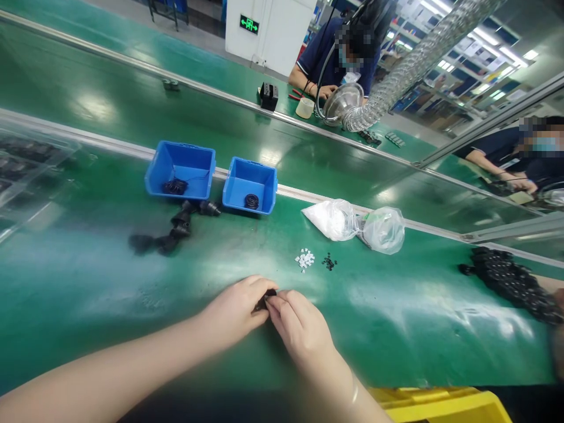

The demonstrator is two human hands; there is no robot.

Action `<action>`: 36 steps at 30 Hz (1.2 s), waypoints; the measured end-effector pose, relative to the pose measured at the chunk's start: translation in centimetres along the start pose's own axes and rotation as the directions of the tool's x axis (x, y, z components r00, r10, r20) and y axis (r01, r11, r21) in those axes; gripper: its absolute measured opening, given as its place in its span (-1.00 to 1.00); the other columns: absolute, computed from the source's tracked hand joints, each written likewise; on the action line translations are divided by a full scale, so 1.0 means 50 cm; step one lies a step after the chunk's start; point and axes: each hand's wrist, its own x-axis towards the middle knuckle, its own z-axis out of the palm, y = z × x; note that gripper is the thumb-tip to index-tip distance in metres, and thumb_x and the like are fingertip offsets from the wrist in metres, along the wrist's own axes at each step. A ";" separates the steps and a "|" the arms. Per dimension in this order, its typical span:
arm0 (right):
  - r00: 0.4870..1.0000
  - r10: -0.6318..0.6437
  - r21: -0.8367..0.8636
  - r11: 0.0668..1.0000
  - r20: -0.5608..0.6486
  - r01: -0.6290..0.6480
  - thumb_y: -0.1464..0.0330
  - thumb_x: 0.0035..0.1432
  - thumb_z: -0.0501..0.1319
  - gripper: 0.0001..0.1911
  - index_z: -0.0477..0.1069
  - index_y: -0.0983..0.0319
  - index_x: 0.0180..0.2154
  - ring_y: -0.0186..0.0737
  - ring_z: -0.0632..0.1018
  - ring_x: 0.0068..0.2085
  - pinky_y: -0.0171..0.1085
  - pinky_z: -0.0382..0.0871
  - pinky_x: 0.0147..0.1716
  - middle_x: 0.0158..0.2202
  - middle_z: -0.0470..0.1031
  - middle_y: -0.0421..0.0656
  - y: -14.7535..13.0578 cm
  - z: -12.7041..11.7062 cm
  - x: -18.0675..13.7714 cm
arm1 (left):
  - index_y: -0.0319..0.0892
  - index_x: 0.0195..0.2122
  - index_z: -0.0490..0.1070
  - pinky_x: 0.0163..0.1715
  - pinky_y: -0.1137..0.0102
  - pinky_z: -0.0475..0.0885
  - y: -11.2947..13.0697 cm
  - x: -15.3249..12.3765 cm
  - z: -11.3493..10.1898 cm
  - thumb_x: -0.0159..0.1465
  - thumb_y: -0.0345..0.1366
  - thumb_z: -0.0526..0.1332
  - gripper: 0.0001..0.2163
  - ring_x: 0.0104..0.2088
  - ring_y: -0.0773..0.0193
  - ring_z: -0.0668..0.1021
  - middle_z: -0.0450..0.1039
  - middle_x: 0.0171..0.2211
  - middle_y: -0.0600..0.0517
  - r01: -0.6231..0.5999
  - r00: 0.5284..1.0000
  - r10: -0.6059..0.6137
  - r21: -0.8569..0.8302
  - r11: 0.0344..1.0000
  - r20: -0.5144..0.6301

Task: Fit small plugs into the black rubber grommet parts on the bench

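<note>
My left hand [240, 302] is closed around a small black part [259, 303], mostly covered by my fingers. Against its right side, my right hand [299, 323] pinches with thumb and fingertips; whether a smaller piece sits in that pinch is hidden. Both hands meet just above the green tabletop [396, 341]. Beyond them lie a small heap of white pieces [304, 259] and, to its right, a heap of tiny black pieces [329, 262]. Several black cylindrical parts [181, 224] lie farther off to the left.
Two blue bins [200, 187] [235, 197] at the back hold black rings or cords. Clear plastic bags [384, 231] lie to their right. A pile of black parts [506, 282] is at far right, a yellow crate [462, 408] below. A co-worker [317, 64] sits across, near a clear duct [409, 64].
</note>
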 end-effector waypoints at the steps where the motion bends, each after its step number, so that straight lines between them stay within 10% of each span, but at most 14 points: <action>1: 1.000 -0.009 -0.007 1.000 0.008 0.009 0.52 0.26 0.07 -0.77 0.37 0.29 -0.06 -0.16 0.50 -0.28 -0.18 0.44 -0.32 -0.29 0.45 -0.04 0.001 0.001 -0.001 | -0.07 -0.04 0.37 -0.14 0.29 0.40 -0.001 0.000 0.000 0.14 -0.47 0.15 -0.65 -0.15 0.13 0.49 0.44 -0.12 -0.03 0.000 1.000 0.000 0.004 1.000 0.003; 14: 0.992 0.120 0.239 0.963 0.035 -0.124 0.44 0.30 0.05 -0.82 0.42 0.23 -0.19 -0.26 0.49 -0.27 -0.27 0.42 -0.26 -0.28 0.49 -0.10 0.028 -0.033 0.011 | -0.08 -0.06 0.39 -0.26 0.32 0.43 0.019 0.003 -0.003 0.16 -0.38 0.17 -0.70 -0.32 0.18 0.52 0.43 -0.14 -0.04 0.136 0.988 -0.131 -0.062 0.989 0.080; 18: 0.813 0.561 0.115 0.828 -0.154 -0.549 0.33 0.28 0.08 -0.81 0.43 0.23 -0.31 -0.25 0.49 -0.38 -0.25 0.41 -0.34 -0.40 0.47 -0.14 0.124 -0.072 -0.022 | -0.05 -0.06 0.38 -0.23 0.31 0.45 0.026 0.004 -0.005 0.19 -0.27 0.18 -0.72 -0.32 0.17 0.57 0.40 -0.08 -0.06 0.221 0.970 -0.201 -0.158 0.962 0.134; 21: 0.736 0.662 -0.031 0.740 -0.143 -0.672 0.26 0.23 0.13 -0.78 0.44 0.27 -0.28 -0.20 0.48 -0.42 -0.21 0.40 -0.38 -0.41 0.46 -0.11 0.190 -0.078 -0.056 | -0.03 -0.10 0.40 -0.24 0.32 0.46 0.025 0.005 -0.005 0.19 -0.23 0.19 -0.77 -0.31 0.15 0.60 0.42 -0.13 -0.02 0.244 0.964 -0.219 -0.174 0.954 0.152; 36: 0.833 0.526 0.018 0.847 -0.172 -0.531 0.36 0.27 0.07 -0.83 0.40 0.23 -0.31 -0.21 0.48 -0.34 -0.23 0.38 -0.32 -0.38 0.44 -0.12 0.158 -0.071 -0.039 | -0.03 -0.10 0.41 -0.25 0.30 0.48 0.016 0.006 0.001 0.17 -0.22 0.22 -0.74 -0.34 0.16 0.59 0.43 -0.14 -0.02 0.267 0.963 -0.241 -0.289 0.919 0.124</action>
